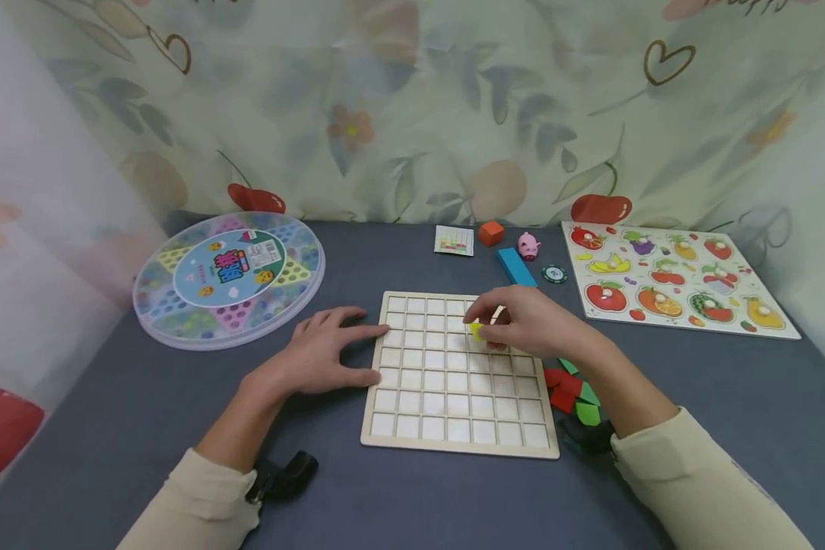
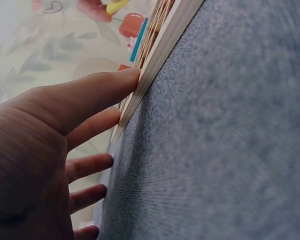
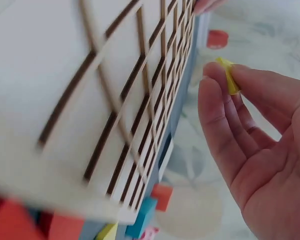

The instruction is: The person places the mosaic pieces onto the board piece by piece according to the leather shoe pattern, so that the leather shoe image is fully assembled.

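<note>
A wooden grid board (image 1: 459, 450) with rows of pale square cells lies flat on the table. Over its upper right part, my right hand (image 1: 532, 325) pinches a small yellow tile (image 1: 477, 331) between thumb and fingertips. The right wrist view has this yellow tile (image 3: 230, 77) held up off the cells. At the board's left side, my left hand (image 1: 316, 351) spreads its fingers, with thumb and index finger touching the edge. Beside the board's right edge, partly under my right forearm, lie several red tiles (image 1: 562, 397) and green tiles (image 1: 587, 414).
A round Chinese checkers box (image 1: 302, 305) is at the back left. Behind the board are a printed card (image 1: 454, 241), an orange cube (image 1: 491, 233), a blue block (image 1: 516, 266), a pink pig figure (image 1: 528, 245) and a chip (image 1: 554, 273). A fruit puzzle board (image 1: 763, 298) lies back right.
</note>
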Tool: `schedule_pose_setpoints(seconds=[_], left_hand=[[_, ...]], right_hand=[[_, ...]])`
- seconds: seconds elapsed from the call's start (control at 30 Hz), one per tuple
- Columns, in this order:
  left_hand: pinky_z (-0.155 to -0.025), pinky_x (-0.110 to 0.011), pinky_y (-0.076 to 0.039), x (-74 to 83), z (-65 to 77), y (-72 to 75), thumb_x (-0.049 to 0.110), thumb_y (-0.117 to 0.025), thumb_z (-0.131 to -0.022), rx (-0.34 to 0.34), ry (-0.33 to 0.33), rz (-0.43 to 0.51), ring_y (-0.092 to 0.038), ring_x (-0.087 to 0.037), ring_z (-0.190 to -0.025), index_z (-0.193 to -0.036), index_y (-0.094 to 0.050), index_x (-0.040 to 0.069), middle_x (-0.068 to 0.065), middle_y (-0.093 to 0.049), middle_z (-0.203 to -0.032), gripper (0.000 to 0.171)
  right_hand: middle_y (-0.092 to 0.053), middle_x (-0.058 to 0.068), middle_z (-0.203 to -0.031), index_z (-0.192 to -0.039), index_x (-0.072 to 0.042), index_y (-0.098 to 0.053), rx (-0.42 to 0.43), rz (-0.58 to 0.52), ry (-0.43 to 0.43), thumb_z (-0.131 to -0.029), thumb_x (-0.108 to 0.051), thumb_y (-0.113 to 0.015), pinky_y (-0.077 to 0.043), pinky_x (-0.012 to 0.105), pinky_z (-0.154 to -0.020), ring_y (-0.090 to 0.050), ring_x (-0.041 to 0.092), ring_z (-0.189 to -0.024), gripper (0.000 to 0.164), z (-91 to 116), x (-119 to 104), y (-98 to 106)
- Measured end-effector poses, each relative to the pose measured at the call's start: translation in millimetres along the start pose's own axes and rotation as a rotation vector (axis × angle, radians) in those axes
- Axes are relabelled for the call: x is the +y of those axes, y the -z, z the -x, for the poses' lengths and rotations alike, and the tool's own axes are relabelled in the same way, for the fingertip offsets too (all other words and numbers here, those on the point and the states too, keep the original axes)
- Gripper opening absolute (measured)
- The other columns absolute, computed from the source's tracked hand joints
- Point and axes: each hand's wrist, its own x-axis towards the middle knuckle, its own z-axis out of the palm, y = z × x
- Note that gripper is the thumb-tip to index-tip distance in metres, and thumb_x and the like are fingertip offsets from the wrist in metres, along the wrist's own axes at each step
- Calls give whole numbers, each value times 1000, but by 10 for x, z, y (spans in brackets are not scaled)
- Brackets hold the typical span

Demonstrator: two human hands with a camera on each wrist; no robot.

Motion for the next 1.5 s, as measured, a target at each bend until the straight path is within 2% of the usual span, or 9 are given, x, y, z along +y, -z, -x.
schedule_pose_setpoints(seconds=[0.1, 0.33, 0.57, 0.83, 1.07, 1.17, 1.3, 1.5], left_hand=[[-120, -70, -15, 12, 6, 13, 52, -74, -91, -5, 5, 12, -20, -42, -154, -156, -48, 34, -11, -30, -168, 72], [-122, -69, -12, 41, -27, 27, 56, -73, -90, -44, 11, 11, -17, -41, -156, -157, -45, 35, -9, -26, -170, 76], [-123, -68, -11, 8, 12, 39, 56, -73, -89, -55, 29, 16, -15, -40, -156, -158, -44, 35, -7, -24, -170, 77], [-122, -69, -12, -21, 19, 27, 56, -74, -89, -50, 27, 23, -16, -39, -156, -157, -45, 35, -7, -25, -170, 77], [-123, -68, -11, -14, -4, 22, 57, -74, -89, -43, 16, 30, -15, -39, -156, -157, -45, 36, -6, -24, -170, 77], [-123, -68, -10, -6, -12, 21, 57, -74, -89, -42, 16, 33, -15, -39, -157, -157, -45, 35, -6, -24, -171, 78], [-123, -68, -11, -5, -12, 21, 56, -75, -88, -40, 15, 35, -15, -39, -157, -157, -46, 34, -7, -25, -170, 78], [-123, -68, -12, -11, -3, 19, 56, -75, -88, -34, 13, 40, -16, -39, -156, -157, -46, 34, -7, -26, -170, 77]], right_hand=[[-71, 7, -101, -120, -5, -74, -44, -12, 20, -98, -10, -70, -56, 31, -75, -69, 18, -79, 23, -92, -94, -36], [-71, 2, -97, -111, -12, -79, -122, 2, 36, -96, -10, -70, -53, 32, -78, -65, 20, -87, 18, -283, -286, -133], [-71, -1, -93, -107, -14, -81, -206, 57, 125, -93, -8, -71, -51, 32, -78, -62, 18, -89, 18, -502, -421, -265], [-69, 0, -91, -105, -13, -80, -281, 54, 119, -93, -9, -74, -49, 29, -75, -59, 16, -86, 14, -667, -490, -355], [-73, 2, -96, -105, -12, -82, -359, 54, 48, -95, -5, -69, -49, 27, -78, -59, 16, -87, 17, -713, -515, -366], [-74, 1, -97, -104, -12, -83, -366, 77, 38, -96, -3, -68, -49, 27, -78, -59, 16, -88, 19, -717, -535, -373], [-72, 2, -93, -96, -13, -83, -334, 95, 35, -93, -1, -70, -48, 28, -77, -58, 17, -86, 18, -725, -553, -389], [-67, 1, -85, -90, -13, -81, -330, 71, 26, -90, 1, -72, -45, 28, -71, -56, 16, -79, 16, -734, -539, -413]])
